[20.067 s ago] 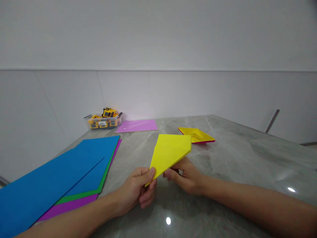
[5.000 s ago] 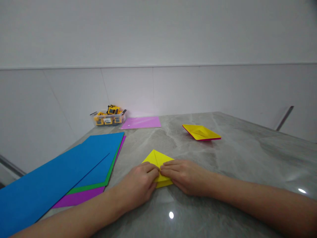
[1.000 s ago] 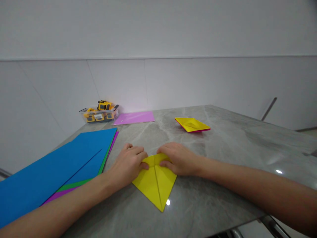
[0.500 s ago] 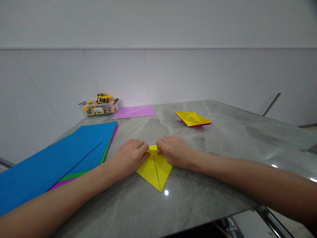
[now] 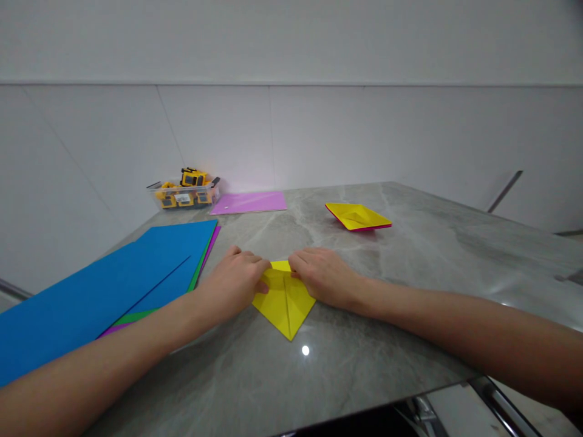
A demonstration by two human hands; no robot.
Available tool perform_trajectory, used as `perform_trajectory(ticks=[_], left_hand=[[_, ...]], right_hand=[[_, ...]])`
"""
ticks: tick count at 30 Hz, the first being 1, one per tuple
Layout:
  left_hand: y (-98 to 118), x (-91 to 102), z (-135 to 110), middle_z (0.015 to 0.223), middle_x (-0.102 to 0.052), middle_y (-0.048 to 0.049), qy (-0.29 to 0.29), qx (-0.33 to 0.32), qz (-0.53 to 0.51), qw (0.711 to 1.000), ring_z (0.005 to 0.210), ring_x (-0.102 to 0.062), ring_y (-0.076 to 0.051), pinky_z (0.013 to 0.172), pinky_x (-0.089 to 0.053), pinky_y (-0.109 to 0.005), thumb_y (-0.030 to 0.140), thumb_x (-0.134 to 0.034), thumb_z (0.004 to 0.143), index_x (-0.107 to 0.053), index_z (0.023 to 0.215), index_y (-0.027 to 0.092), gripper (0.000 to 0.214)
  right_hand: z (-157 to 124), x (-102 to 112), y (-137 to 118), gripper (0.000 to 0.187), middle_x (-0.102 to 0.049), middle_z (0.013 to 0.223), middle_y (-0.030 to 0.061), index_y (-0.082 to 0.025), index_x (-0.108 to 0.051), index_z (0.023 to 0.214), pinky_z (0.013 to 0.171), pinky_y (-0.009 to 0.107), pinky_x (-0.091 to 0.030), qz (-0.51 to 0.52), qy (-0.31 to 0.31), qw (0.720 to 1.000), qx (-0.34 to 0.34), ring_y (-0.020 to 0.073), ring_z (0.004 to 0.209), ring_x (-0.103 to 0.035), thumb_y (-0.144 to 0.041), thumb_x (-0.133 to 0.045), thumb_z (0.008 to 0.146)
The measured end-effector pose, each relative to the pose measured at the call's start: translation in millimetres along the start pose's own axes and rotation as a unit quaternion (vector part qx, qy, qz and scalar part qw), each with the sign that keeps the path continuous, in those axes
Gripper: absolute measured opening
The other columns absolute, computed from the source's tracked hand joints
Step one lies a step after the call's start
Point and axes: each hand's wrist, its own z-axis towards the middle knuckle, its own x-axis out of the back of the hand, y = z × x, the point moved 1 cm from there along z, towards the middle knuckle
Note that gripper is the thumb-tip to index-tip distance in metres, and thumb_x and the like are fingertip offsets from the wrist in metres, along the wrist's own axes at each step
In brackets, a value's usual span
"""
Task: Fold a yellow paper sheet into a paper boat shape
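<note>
A folded sheet of yellow paper [image 5: 286,303] lies on the grey table in front of me, one pointed corner toward me and a crease running down its middle. My left hand [image 5: 241,276] grips its left side near the top edge, fingers curled and thumb on the paper. At the upper right, my right hand [image 5: 321,273] is closed on the other side, its fingertips pressed at the fold. Both hands cover the side corners. Farther back to the right sits a folded paper boat [image 5: 357,216], yellow inside and magenta-red underneath.
On the left, large blue sheets [image 5: 113,267] lie over green and purple ones, partly beneath my left forearm. A clear plastic box [image 5: 184,197] of yellow toy vehicles stands by the wall, beside a pink-purple sheet [image 5: 249,203]. The grey marbled table [image 5: 364,364] ends at its near edge.
My left hand has shifted slightly left and up along the paper's edge. The paper's near point has turned slightly left. My right hand keeps nearly the same place.
</note>
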Motion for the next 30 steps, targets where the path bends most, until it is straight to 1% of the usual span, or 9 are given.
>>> perform_trajectory(ticks=[3, 9, 12, 15, 16, 18, 21, 25, 30], left_hand=[[-1, -5.9, -1, 0.089, -0.07, -0.0069, 0.008, -0.009, -0.026, 1.0, 0.085, -0.065, -0.023, 0.083, -0.041, -0.039, 0.019, -0.055, 0.086, -0.062, 0.091, 0.017, 0.009], [4, -10.7, -4, 0.102, -0.069, -0.0109, -0.02, 0.048, -0.055, 0.997, 0.091, -0.065, -0.026, 0.077, -0.048, -0.037, 0.018, -0.048, 0.087, -0.062, 0.107, 0.017, 0.024], [7, -7.7, -5, 0.105, -0.068, -0.0127, -0.024, 0.059, -0.062, 0.996, 0.094, -0.064, -0.029, 0.079, -0.048, -0.039, 0.034, -0.055, 0.085, -0.062, 0.111, 0.016, 0.031], [9, -2.3, -6, 0.112, -0.066, -0.0134, -0.043, 0.056, -0.083, 0.994, 0.1, -0.062, -0.032, 0.082, -0.047, -0.041, 0.058, -0.066, 0.071, -0.058, 0.118, 0.017, 0.063], [11, -0.2, -6, 0.115, -0.065, -0.0135, -0.051, 0.045, -0.088, 0.994, 0.103, -0.06, -0.032, 0.085, -0.046, -0.042, 0.064, -0.067, 0.066, -0.056, 0.121, 0.017, 0.073], [13, 3.2, -7, 0.121, -0.062, -0.014, -0.061, 0.023, -0.095, 0.993, 0.109, -0.057, -0.033, 0.091, -0.043, -0.043, 0.068, -0.067, 0.061, -0.053, 0.125, 0.017, 0.083], [16, 4.7, -8, 0.124, -0.06, -0.015, -0.059, 0.021, -0.095, 0.993, 0.112, -0.055, -0.033, 0.094, -0.04, -0.045, 0.068, -0.067, 0.062, -0.052, 0.125, 0.016, 0.084], [15, -0.5, -8, 0.123, -0.061, -0.0137, -0.04, 0.028, -0.098, 0.994, 0.113, -0.055, -0.032, 0.095, -0.039, -0.044, 0.068, -0.066, 0.064, -0.054, 0.123, 0.017, 0.079], [12, -6.7, -7, 0.121, -0.061, -0.0128, -0.031, 0.029, -0.094, 0.995, 0.111, -0.056, -0.032, 0.094, -0.039, -0.044, 0.067, -0.068, 0.063, -0.054, 0.122, 0.018, 0.078]], right_hand=[[1, -3, 3, 0.012, -0.064, 0.081, 0.0057, -0.015, -0.056, 0.089, 0.06, 0.029, -0.035, -0.011, 0.006, 1.0, -0.009, 0.018, 0.071, -0.056, -0.01, -0.045, 0.089], [2, -4, 5, 0.011, -0.063, 0.083, 0.0063, -0.014, -0.056, 0.089, 0.062, 0.03, -0.036, -0.019, 0.0, 1.0, 0.003, 0.018, 0.072, -0.055, -0.009, -0.045, 0.088], [3, -3, 4, 0.012, -0.063, 0.084, 0.006, -0.014, -0.056, 0.09, 0.063, 0.03, -0.037, -0.02, -0.009, 1.0, 0.002, 0.0182, 0.073, -0.055, -0.01, -0.045, 0.089], [3, -2, 4, 0.011, -0.063, 0.083, 0.0057, -0.015, -0.056, 0.091, 0.062, 0.03, -0.037, -0.023, -0.015, 1.0, -0.002, 0.0186, 0.073, -0.056, -0.011, -0.045, 0.089], [3, -2, 4, 0.011, -0.063, 0.083, 0.0058, -0.015, -0.056, 0.091, 0.062, 0.03, -0.037, -0.024, -0.017, 1.0, -0.004, 0.0189, 0.074, -0.056, -0.011, -0.046, 0.089], [2, -2, 4, 0.012, -0.064, 0.084, 0.006, -0.016, -0.056, 0.09, 0.063, 0.031, -0.037, -0.023, -0.02, 1.0, -0.007, 0.0196, 0.074, -0.057, -0.011, -0.045, 0.089], [2, -2, 5, 0.013, -0.065, 0.085, 0.0063, -0.018, -0.056, 0.089, 0.064, 0.032, -0.037, -0.016, -0.018, 1.0, -0.012, 0.0208, 0.075, -0.057, -0.011, -0.046, 0.088], [3, -3, 6, 0.013, -0.064, 0.084, 0.0078, -0.017, -0.057, 0.088, 0.063, 0.033, -0.036, 0.002, -0.009, 1.0, -0.018, 0.0223, 0.075, -0.057, -0.01, -0.045, 0.087], [3, -5, 8, 0.013, -0.065, 0.078, 0.0061, -0.017, -0.058, 0.088, 0.059, 0.031, -0.035, 0.015, -0.023, 0.997, -0.076, 0.0204, 0.07, -0.058, -0.015, -0.045, 0.089]])
